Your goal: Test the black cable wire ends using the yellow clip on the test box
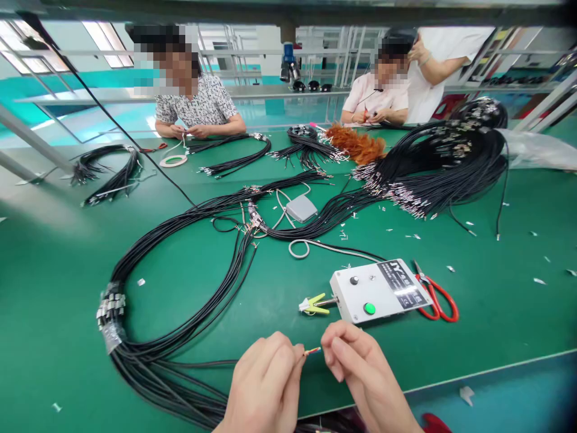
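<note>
My left hand [269,385] is closed in a pinch on the end of a black cable. Thin coloured wires [312,351], red and blue among them, poke out past its fingertips. Just right of the wire tips, my right hand [360,373] has its fingers curled in and its thumb against them; whether anything sits between them is hidden. The wires end a little short of those fingers. From behind my left hand a bundle of black cables [148,240] loops to the left, bound with a clear wrap [112,337] near white and metal connectors.
Beyond my hands lies a white control box [360,288] with a green button and a yellow-tipped nozzle [315,304]. Red-handled scissors [444,300] are beside it. A grey pedal [302,208], more cable piles [442,156] and scraps cover the green table [252,288]. Co-workers [198,102] sit opposite.
</note>
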The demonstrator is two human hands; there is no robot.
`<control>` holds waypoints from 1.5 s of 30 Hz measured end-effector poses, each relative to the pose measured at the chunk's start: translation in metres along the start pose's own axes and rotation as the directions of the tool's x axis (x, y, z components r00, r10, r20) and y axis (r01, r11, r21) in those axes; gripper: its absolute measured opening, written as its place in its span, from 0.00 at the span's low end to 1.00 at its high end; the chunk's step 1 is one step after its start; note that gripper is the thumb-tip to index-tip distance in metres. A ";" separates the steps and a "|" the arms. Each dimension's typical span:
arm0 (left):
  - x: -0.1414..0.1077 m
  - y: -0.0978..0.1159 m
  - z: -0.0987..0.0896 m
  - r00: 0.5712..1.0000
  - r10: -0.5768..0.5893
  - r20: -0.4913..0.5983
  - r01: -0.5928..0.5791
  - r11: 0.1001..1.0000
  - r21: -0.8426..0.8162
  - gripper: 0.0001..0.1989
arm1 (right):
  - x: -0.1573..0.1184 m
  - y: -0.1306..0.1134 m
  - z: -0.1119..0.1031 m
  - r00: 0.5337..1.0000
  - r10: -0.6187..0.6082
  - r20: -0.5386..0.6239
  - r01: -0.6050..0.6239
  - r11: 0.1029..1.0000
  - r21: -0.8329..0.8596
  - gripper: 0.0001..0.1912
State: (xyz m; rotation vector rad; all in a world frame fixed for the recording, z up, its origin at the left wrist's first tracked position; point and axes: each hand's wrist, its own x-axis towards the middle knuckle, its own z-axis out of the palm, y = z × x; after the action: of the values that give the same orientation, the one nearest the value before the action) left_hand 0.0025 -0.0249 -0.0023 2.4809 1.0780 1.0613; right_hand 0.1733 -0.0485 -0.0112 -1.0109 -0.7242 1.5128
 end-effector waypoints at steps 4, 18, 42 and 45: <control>0.000 0.001 0.000 0.996 0.081 -0.030 -0.077 0.991 0.106 0.09 | 0.003 0.003 0.012 0.995 0.100 0.019 -0.101 0.982 0.156 0.17; -0.006 0.003 0.011 0.959 -0.283 -0.021 0.262 0.911 -0.318 0.09 | -0.002 0.022 0.015 0.994 0.106 -0.001 -0.103 0.966 0.236 0.17; 0.005 0.004 0.002 0.789 -0.508 0.345 0.594 0.490 -0.638 0.04 | 0.007 0.030 0.018 0.989 0.147 0.031 -0.150 0.983 0.110 0.18; 0.009 -0.005 0.006 0.808 -0.440 0.393 0.584 0.505 -0.636 0.07 | 0.014 0.036 0.011 0.969 0.215 0.123 -0.225 0.971 0.079 0.22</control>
State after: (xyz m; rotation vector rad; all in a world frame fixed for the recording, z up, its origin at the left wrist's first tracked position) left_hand 0.0084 -0.0149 -0.0046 1.4200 0.9669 0.8150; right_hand 0.1467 -0.0404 -0.0404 -0.9660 -0.6305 1.7923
